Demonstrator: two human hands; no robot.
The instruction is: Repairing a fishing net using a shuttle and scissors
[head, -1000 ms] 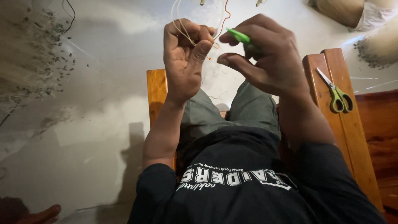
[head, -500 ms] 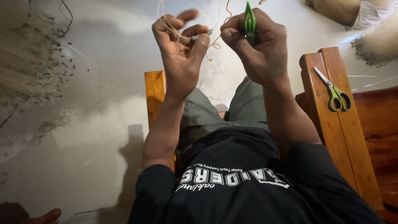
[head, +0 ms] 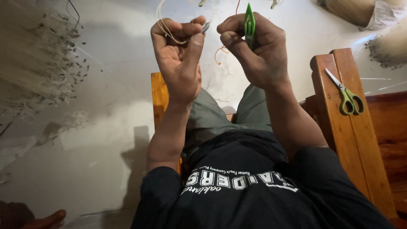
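Left hand (head: 180, 55) pinching thin pale cord (head: 163, 23); right hand (head: 256, 51) closed around flat pointed green plastic tool (head: 249, 21); green-handled scissors (head: 347, 94) lying on wooden bench (head: 339, 140).

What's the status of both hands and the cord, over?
Left hand pinching pale cord. Right hand gripping green tool, upright. Scissors aside on wooden arm.

The floor (head: 85, 140) was pale grey concrete, stained and unevenly lit, brighter toward the top of the view; dark specks and fine debris (head: 63, 63) lay scattered at upper left; a wooden seat edge (head: 160, 97) showed at centre; a wooden armrest (head: 343, 140) ran along the right, with green-handled scissors (head: 347, 95) resting on it; a sack-like bundle (head: 360, 12) sat at upper right.
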